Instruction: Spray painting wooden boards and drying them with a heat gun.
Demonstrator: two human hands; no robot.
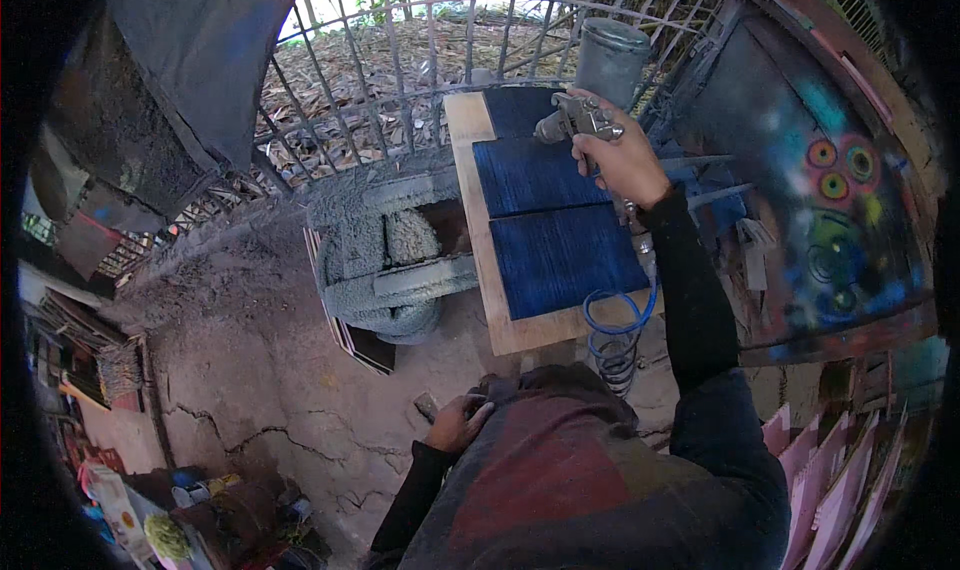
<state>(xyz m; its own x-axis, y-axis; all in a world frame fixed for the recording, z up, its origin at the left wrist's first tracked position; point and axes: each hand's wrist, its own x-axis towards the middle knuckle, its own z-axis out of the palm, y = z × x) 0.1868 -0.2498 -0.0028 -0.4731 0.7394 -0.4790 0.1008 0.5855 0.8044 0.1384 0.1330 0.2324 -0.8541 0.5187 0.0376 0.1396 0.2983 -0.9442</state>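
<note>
My right hand (625,155) is wrapped round the handle of a metal spray gun (580,118), which has a large grey paint cup (612,62) beside its far end. The gun is above several dark blue painted panels (565,255), lying in a column on a pale wooden board (480,260). A blue coiled air hose (590,315) hangs from the fitting below the grip. My left hand (460,423) rests at the dark cloth over my lap, its fingers loosely bent and nothing visible in them.
A paint-crusted grey stand (400,260) is left of the board, with thin panels (345,315) leaning on it. Metal bars (390,60) close off the far side. A paint-spattered dark panel (825,200) stands at right, near pink boards (825,490). The ground (260,390) is cracked.
</note>
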